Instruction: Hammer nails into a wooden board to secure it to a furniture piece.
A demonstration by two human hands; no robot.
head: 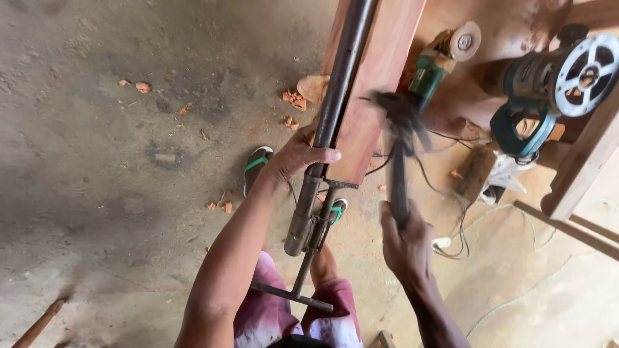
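My left hand [298, 156] grips a long dark steel pipe clamp [335, 90] lying along the edge of a reddish wooden plank [374, 84]. The clamp's screw and T-handle [296, 293] hang below, near my knees. My right hand [403, 243] holds the handle of a hammer [398, 138], whose head is blurred with motion just right of the plank's lower end.
A green angle grinder [433, 61] and a teal power router [554, 80] lie on reddish timber at the upper right. Cables [451, 219] trail over the concrete floor. My feet wear green-strapped sandals [256, 166]. Wood chips [293, 100] are scattered about. A stick [39, 325] lies at bottom left.
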